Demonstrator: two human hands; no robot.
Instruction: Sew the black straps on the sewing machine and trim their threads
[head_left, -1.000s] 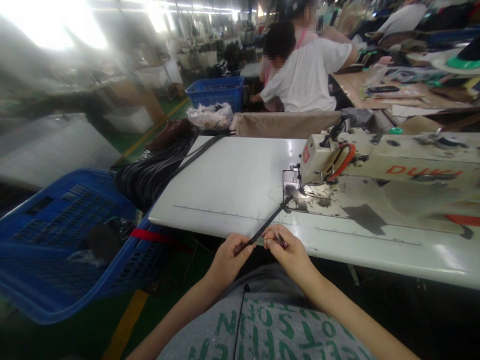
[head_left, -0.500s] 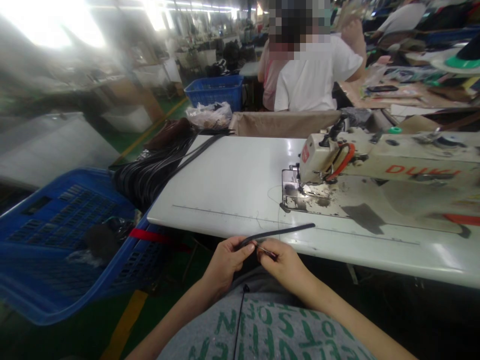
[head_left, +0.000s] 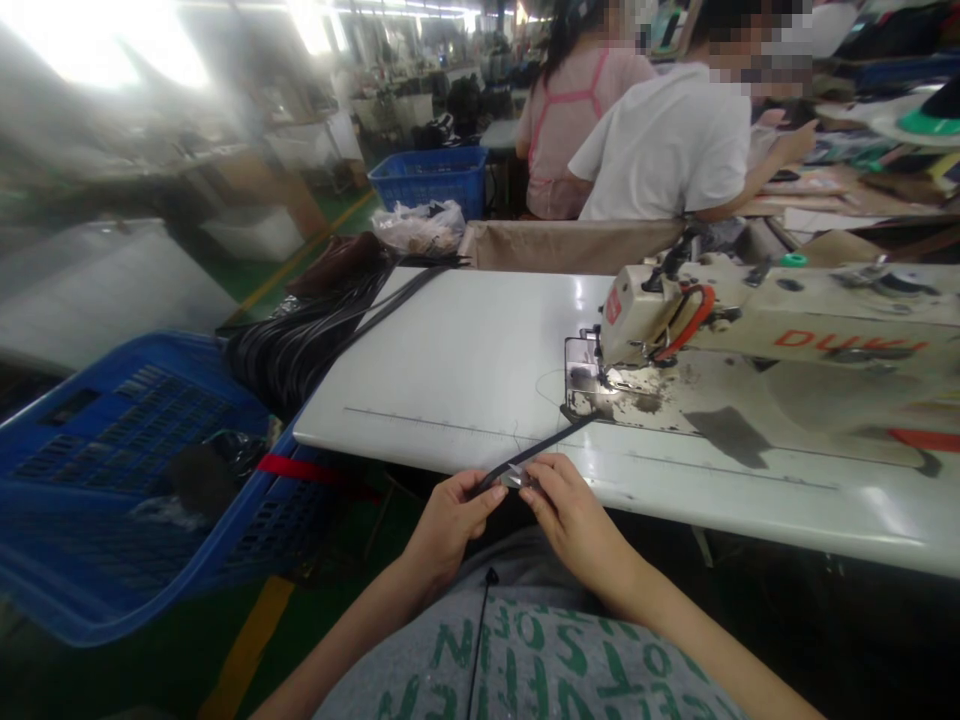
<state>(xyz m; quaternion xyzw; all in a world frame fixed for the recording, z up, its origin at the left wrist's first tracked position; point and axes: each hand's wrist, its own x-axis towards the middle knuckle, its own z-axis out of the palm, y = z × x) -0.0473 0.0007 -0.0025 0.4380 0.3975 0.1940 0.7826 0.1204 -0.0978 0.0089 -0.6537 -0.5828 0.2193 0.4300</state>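
My left hand (head_left: 455, 515) pinches a narrow black strap (head_left: 541, 446) between thumb and fingers at the front edge of the table. The strap slants up to the right, and its far end lies by the sewing machine's needle plate (head_left: 581, 372). In my right hand (head_left: 571, 508) is a pair of thread snips (head_left: 516, 476), mostly hidden by the fingers. The metal tips show between my two hands, close to the strap. Whether the blades touch the strap I cannot tell.
The sewing machine (head_left: 780, 310) stands on the right of the white table (head_left: 450, 350). A bundle of black straps (head_left: 292, 350) hangs over its left end. Beside it is a blue basket (head_left: 142, 480) with a red band (head_left: 307, 468). Two people (head_left: 660, 150) sit beyond.
The strap's far end has swung up and left, toward the needle plate. My right hand has turned, and the snips' tips now show beside the strap. The person in white leans further right.
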